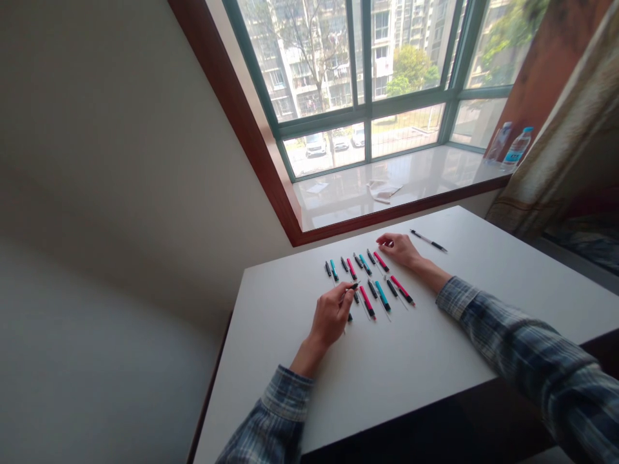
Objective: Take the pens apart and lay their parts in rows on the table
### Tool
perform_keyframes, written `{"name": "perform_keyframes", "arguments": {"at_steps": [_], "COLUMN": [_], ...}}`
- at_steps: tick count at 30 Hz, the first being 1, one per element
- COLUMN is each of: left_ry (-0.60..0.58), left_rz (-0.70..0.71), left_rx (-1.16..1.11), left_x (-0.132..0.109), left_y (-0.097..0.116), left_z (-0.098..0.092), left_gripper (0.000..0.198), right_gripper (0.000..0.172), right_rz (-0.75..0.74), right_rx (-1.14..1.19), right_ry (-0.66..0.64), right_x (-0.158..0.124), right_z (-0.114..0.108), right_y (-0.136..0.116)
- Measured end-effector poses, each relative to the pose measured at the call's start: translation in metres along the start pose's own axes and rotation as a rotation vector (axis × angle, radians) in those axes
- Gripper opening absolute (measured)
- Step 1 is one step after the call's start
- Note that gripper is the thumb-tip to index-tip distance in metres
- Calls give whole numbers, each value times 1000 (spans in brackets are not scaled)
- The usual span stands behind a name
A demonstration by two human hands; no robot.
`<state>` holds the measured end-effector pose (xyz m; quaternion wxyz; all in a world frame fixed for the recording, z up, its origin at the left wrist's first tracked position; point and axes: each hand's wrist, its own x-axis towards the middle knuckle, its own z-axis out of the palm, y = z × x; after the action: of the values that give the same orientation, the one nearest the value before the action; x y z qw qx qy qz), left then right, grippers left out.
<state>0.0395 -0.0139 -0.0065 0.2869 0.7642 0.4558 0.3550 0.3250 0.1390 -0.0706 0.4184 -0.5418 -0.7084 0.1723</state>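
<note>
My left hand (331, 316) is closed on a small black pen part (355, 285), pinched between thumb and fingers above the white table (435, 348). Beneath and beside it lie pen pieces in two rough rows: a red pen barrel (367, 303), a teal pen barrel (382, 296), and several short black pieces and thin refills. The left hand partly covers the nearest ones. At the far right of the back row, my right hand (397, 249) rests on the table, fingers loosely bent and apart, close to a red barrel (381, 261). Nothing shows in its grasp.
A whole black-and-clear pen (428, 240) lies beyond my right forearm. Behind the table is a windowsill (338, 206) with a crumpled wrapper (383, 191) and plastic bottles (518, 147). A wall (145, 193) stands to the left, a curtain (546, 148) to the right.
</note>
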Motion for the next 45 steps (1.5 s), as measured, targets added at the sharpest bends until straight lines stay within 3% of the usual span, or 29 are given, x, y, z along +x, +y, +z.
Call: {"name": "perform_keyframes", "arguments": {"at_steps": [6,12,14,17,21,28,35,41,45], "left_ry": [61,146,180,242,296,191,24,53,0], "left_rz": [22,-54,-79,-111,-115,-180,-274,-359,-349], "left_rx": [-178,-503,-654,-821,-976,-1103,-1307,-1405,-1364], "left_x": [0,7,11,15,20,35,35,27,25], "left_y": [5,7,7,7,11,7,-1,-8,-15], "left_z": [-2,-4,-5,-8,-14,-22,-24,-15,-13], "left_gripper": [31,27,26,25,28,33,46,25,27], "right_gripper": [20,23,28,36,42,50,37,34,37], "right_rz": [-43,-160,-147,-127,-88,165,494,488,429], "right_rx": [-19,149,265,455,634,1068,1498,1515,1407], "right_ry": [37,70,-2,-227,-458,-611,-757,-822,-806], "right_x": [-5,-29,-41,-58,-77,-84,-84,-91,-94], "right_z": [-11,-23,-19,-7,8,16,17,20,25], "right_y": [-17,-80,-104,-134,-155,-166,-162,-165,-162]}}
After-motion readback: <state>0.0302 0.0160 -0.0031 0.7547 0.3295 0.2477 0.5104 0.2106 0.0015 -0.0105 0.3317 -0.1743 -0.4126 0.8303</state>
